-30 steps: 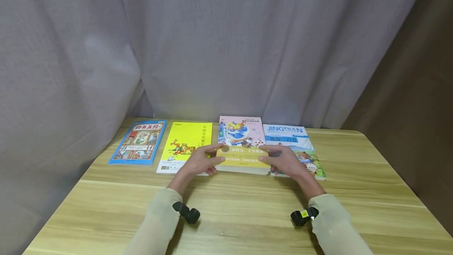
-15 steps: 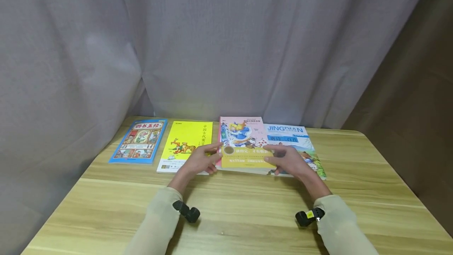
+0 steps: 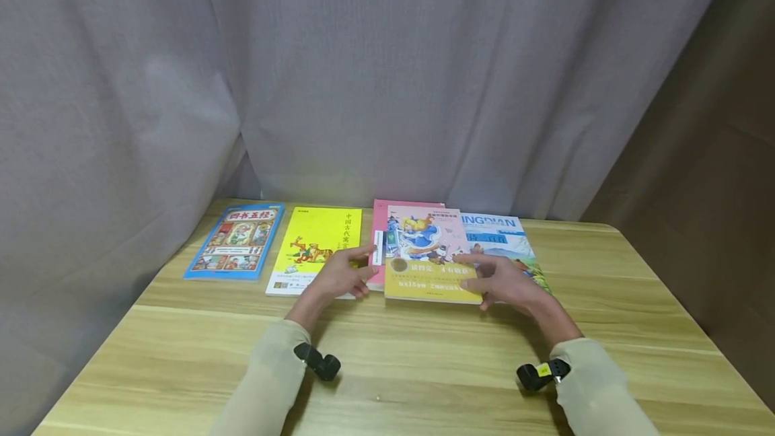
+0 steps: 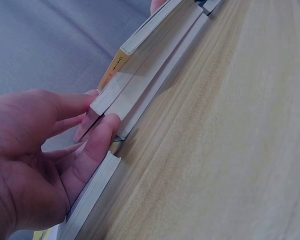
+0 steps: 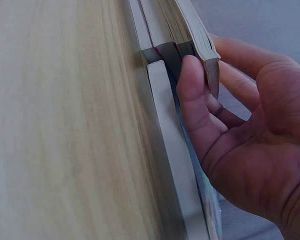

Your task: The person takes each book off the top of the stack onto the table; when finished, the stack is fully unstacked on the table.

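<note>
Pinched the yellow-banded, rectangular book (image 3: 424, 247) at its right edge with the right hand (image 3: 507, 282); gripped the partly covered pink book (image 3: 379, 219) at its left edge with the left hand (image 3: 340, 272). Saw wide, grained tabletop (image 3: 412, 362) before the fingers (image 5: 242, 54), folded grey cloth (image 3: 363, 79) beyond.

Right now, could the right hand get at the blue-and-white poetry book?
Probably not: the right hand is holding the pink-and-yellow girl-cover book, which juts over the left edge of the blue-and-white poetry book.
</note>
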The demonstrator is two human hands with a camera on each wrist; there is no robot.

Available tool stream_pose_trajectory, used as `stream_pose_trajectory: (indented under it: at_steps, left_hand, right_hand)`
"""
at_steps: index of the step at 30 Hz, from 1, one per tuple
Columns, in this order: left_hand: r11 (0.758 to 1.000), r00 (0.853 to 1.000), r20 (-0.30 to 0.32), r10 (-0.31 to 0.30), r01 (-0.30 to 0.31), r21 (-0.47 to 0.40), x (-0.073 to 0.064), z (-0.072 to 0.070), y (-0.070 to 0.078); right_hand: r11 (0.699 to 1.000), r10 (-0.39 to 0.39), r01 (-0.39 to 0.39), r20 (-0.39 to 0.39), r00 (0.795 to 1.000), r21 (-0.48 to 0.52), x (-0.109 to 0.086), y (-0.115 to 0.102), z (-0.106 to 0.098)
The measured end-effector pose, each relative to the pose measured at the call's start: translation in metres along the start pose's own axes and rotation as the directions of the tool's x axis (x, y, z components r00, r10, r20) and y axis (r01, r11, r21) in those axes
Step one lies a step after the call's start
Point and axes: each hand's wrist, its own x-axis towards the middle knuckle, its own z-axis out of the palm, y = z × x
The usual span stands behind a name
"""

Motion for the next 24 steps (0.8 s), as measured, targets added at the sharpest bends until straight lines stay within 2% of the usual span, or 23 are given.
stream_pose_trajectory:
  at_steps: [3,10,16,24]
  left_hand:
    - [1.0,1.0,-0.004,-0.004,0.004,0.003,0.0,0.0,0.001]
    - [1.0,1.0,-0.002,0.004,-0.004,-0.016,0.0,0.001,-0.001]
    - [1.0,1.0,0.003,0.013,-0.013,-0.021,-0.001,0.002,-0.001]
    - [1.0,1.0,-0.009,0.012,-0.012,-0.006,0.0,0.0,0.0]
  right_hand:
    - [1.0,0.015,-0.015,-0.002,1.0,0.023,0.004,0.001,-0.001]
    - [0.98,0.028,-0.022,-0.026,0.999,0.195,0.013,0.007,0.004]
    - [0.983,0.077,-0.054,-0.122,0.99,0.178,0.011,0.008,0.001]
    - [0.979,0.018,0.012,-0.146,0.989,0.205,0.006,0.005,-0.004]
